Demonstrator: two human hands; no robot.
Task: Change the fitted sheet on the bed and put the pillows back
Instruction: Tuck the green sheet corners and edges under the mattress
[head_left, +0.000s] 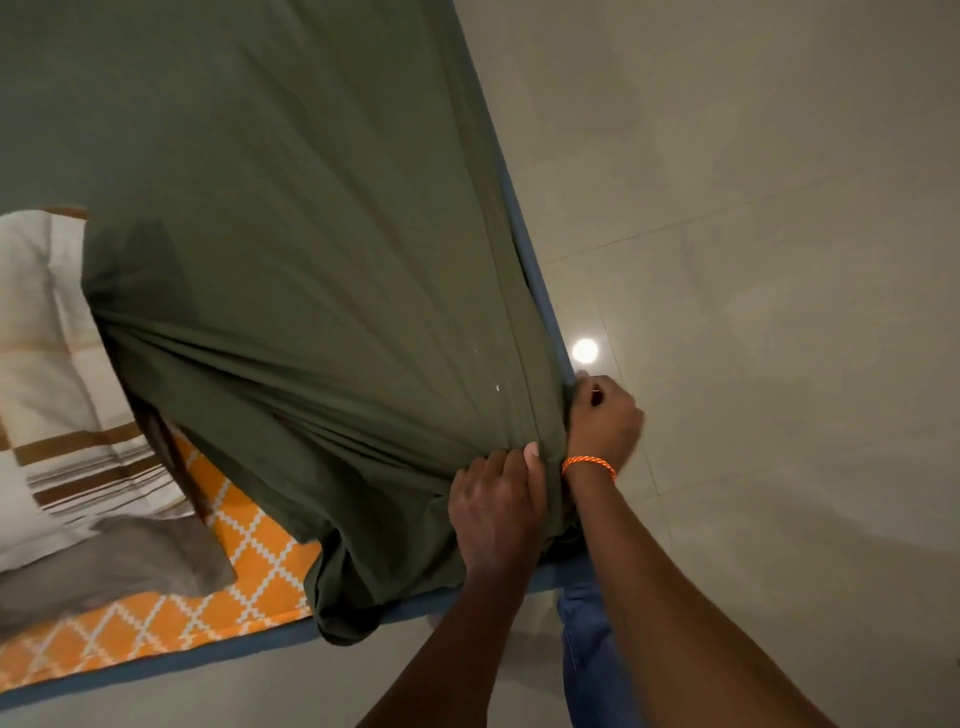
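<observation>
Both hands work the same corner near the lower right of the frame: the right hand (605, 423), with an orange thread band at its wrist, has its fingers curled around the bunched hem of the green fitted sheet (311, 260) and tucked down past the corner, while the left hand (496, 506) lies over the gathered cloth just beside it, fingers bent onto the fabric and the thumb pressed against the folds. That sheet spreads from the top of the frame down to this corner, with deep creases fanning toward the grip. At the lower left it falls short: the orange patterned mattress cover (249, 551) is bare and a loose hem hangs over the blue mattress edge (156, 662). The risk, as I judge it, is that hard pulling here drags the cloth off another corner. The striped pillow (47, 364) lies at the left edge.
</observation>
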